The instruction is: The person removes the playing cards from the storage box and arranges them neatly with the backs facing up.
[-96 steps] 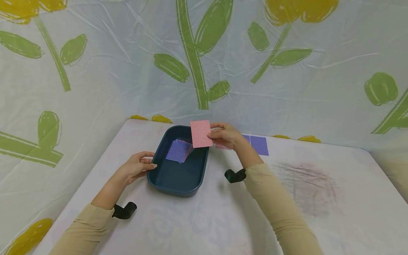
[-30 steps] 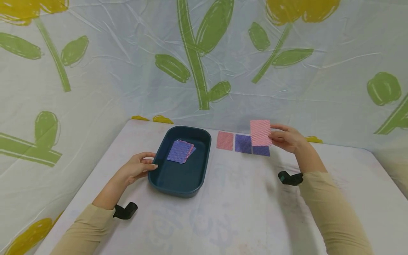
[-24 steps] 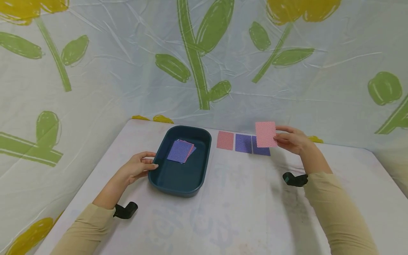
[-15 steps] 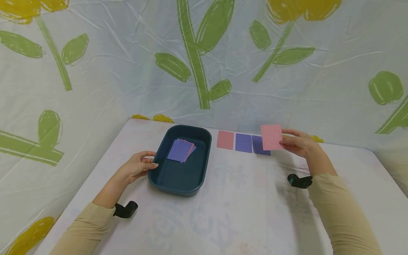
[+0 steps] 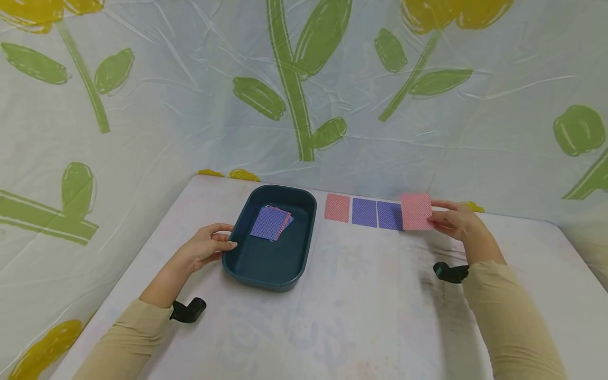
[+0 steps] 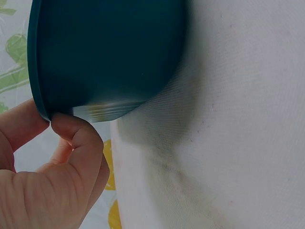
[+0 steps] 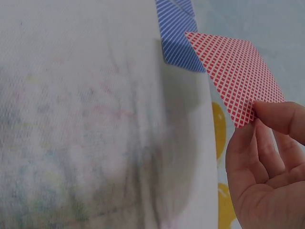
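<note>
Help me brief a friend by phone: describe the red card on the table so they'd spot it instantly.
On the white table, find the dark tray. To its right, by the far edge, the red card lies flat, nearest the tray. Unlike the two blue cards continuing its row, it is red.

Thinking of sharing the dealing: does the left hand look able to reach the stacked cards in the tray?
Probably yes: the stacked cards lie uncovered in the open-topped tray, close to the left hand, though it holds the tray and would likely need to let go first.
</note>
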Demonstrator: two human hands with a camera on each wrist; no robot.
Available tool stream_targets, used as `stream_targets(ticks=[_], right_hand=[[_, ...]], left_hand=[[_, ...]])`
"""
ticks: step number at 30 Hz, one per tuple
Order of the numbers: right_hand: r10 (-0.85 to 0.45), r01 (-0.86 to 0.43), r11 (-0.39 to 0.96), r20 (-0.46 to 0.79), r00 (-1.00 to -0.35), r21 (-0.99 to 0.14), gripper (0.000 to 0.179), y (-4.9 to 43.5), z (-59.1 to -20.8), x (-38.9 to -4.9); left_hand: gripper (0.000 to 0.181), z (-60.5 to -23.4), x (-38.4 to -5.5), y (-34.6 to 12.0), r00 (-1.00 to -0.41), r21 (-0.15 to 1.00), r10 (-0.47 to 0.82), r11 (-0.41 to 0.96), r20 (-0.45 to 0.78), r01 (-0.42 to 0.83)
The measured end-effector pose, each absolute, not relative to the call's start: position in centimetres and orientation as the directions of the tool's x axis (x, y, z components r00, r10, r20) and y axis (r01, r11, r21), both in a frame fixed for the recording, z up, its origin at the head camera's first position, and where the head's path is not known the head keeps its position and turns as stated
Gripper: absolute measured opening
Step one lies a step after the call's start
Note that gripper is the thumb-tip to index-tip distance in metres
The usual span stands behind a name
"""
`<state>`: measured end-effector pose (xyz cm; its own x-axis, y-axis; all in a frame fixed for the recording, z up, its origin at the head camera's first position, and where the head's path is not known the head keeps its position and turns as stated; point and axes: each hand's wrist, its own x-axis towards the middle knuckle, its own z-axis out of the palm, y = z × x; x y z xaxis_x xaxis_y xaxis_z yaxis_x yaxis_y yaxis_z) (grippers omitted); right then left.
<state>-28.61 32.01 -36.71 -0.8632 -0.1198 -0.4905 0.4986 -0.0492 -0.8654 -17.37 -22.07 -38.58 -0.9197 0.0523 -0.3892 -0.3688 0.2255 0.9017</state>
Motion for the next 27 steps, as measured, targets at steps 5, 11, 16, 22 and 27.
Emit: stream_targets(ticks=[5,11,16,22,27], right_hand=[[-0.002,0.454,0.061,-0.455,-0.890,-0.889,0.026,32.6,-37.9,-28.5],[0.122,0.356,0.232,-0.336,-0.934,-0.905,0.055,32.4,-39.3,-28.6],[0.203,0.289,0.419,-0.221,-0.954,-0.861,0.056,32.0,-40.2,-28.8],[0.240,0.217,0.701,-0.062,-0.969,-0.679,0.049,31.6,-41.1,-28.7],[0.247,0.198,0.736,-0.015,-0.969,-0.647,0.048,31.1,-41.3,-28.6]], left_hand=[[0.056,-38.6,-17.4,-22.1,-0.919,0.902,0.056,0.225,-0.389,-0.368],[0.056,-38.8,-17.3,-22.2,-0.920,0.902,0.057,0.226,-0.388,-0.367],[0.056,-38.9,-17.3,-22.3,-0.923,0.908,0.066,0.220,-0.380,-0.358],[0.057,-38.9,-17.3,-22.3,-0.923,0.909,0.068,0.215,-0.379,-0.357],[0.057,-38.8,-17.4,-22.2,-0.922,0.908,0.069,0.216,-0.380,-0.358]])
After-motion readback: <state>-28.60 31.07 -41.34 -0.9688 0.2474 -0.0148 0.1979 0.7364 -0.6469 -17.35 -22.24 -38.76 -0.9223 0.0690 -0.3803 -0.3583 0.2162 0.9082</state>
